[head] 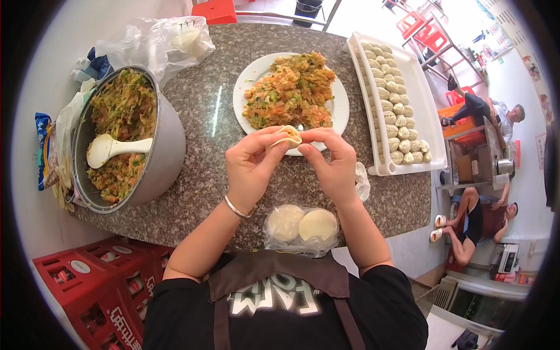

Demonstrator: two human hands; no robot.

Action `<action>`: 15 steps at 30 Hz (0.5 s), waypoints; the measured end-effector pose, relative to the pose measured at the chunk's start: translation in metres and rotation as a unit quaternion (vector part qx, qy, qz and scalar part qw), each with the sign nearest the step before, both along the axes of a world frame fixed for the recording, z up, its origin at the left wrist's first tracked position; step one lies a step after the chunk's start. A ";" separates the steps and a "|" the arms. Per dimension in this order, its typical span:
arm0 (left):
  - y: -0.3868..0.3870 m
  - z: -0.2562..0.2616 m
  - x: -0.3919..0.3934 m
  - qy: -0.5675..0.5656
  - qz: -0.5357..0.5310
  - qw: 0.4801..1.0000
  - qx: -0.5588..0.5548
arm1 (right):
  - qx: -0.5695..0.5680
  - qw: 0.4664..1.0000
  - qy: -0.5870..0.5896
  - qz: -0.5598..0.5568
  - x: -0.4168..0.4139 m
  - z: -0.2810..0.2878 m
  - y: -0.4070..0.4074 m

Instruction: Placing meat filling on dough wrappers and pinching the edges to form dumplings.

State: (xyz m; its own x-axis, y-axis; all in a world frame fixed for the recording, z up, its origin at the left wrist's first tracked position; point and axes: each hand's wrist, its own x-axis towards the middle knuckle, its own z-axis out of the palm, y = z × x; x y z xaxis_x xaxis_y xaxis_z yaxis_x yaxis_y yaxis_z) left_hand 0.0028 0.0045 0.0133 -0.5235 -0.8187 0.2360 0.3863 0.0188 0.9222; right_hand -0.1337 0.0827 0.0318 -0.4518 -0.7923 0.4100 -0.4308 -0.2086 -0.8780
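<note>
Between my two hands is a partly folded dumpling (289, 134) with orange filling showing at its open end. My left hand (256, 159) holds it from the left side. The thumb and forefinger of my right hand (328, 159) pinch or touch its right edge; the exact contact is too small to tell. Just beyond lies a white plate (243, 87) heaped with chopped vegetable filling (291, 94). A metal utensil tip shows at the heap's near edge, mostly hidden. Close to my body, round dumpling wrappers (317, 225) lie in a clear plastic bag (302, 248).
At right, a white tray (431, 127) bears rows of pleated dumplings (396, 109). A deep metal pot (168, 148) of filling with a white paddle (116, 148) stands left, near plastic bags (153, 43). Red bottle crates (96, 284) stand below. Two people sit at far right.
</note>
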 end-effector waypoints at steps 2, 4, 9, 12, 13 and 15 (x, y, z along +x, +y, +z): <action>-0.001 0.000 0.000 0.003 0.004 1.000 -0.006 | 0.004 0.999 0.049 0.001 -0.002 0.002 0.000; 0.000 0.001 0.001 0.013 -0.014 0.999 -0.033 | 0.067 0.997 -0.041 0.009 -0.004 0.008 0.002; -0.002 0.000 0.004 0.007 -0.032 0.997 -0.077 | 0.088 0.991 -0.087 0.057 -0.010 0.011 0.003; 0.000 0.001 0.003 -0.016 -0.034 0.999 -0.033 | 0.051 0.998 -0.021 0.039 -0.007 0.006 0.001; 0.000 0.001 0.003 -0.035 -0.026 0.999 0.007 | 0.030 0.999 0.020 0.022 -0.006 0.005 0.001; -0.003 0.002 0.004 -0.044 -0.035 0.998 0.015 | 0.033 0.998 0.042 0.032 -0.008 0.006 0.002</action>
State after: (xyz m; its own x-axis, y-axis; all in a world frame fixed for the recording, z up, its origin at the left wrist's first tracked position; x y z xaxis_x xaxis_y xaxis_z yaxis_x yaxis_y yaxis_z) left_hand 0.0071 0.0012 0.0157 -0.5969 -0.7855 0.1636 0.3040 -0.0327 0.9521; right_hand -0.1419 0.0843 0.0377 -0.3652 -0.8451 0.3904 -0.4910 -0.1814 -0.8520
